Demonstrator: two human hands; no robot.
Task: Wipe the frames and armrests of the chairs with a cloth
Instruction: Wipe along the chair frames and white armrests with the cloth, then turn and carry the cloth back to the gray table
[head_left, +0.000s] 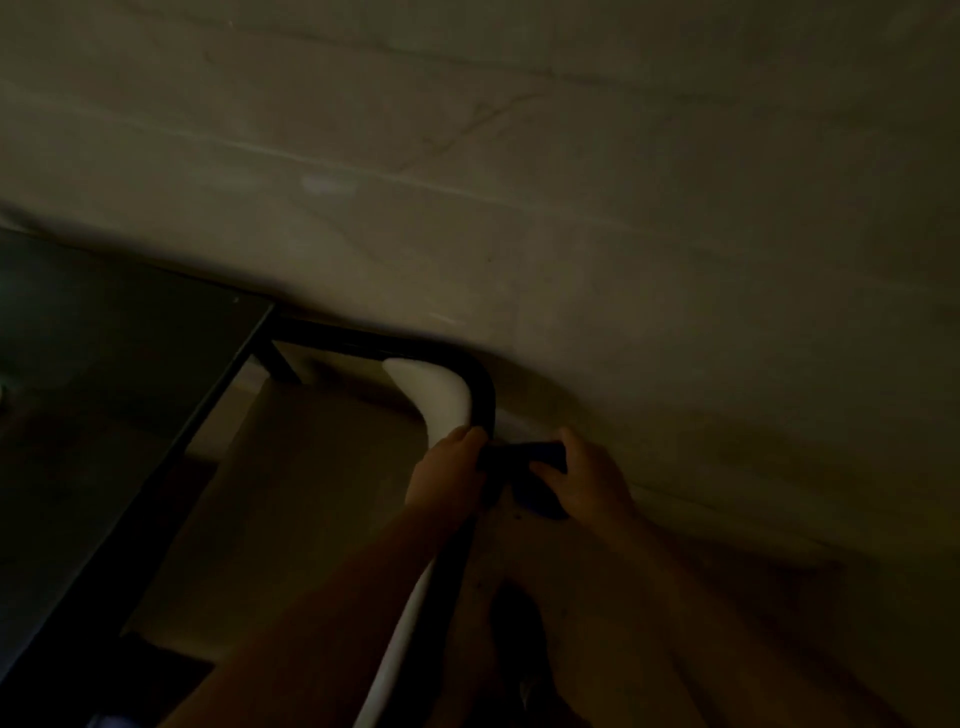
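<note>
The scene is very dim. A black tubular chair frame (480, 387) bends at a corner in the middle of the view, with a white armrest pad (434, 392) along its inner side. My left hand (444, 475) is closed around the frame and armrest just below the bend. My right hand (584, 480) presses a dark cloth (524, 465) against the frame right beside it. Lower down, the white armrest edge (397, 649) runs toward the bottom, partly hidden by my left forearm.
A dark flat seat or table surface (104, 374) fills the left side, with a black edge running diagonally. A pale marbled floor (571, 182) with faint tile seams covers the upper and right parts. Something dark lies low centre, indistinct.
</note>
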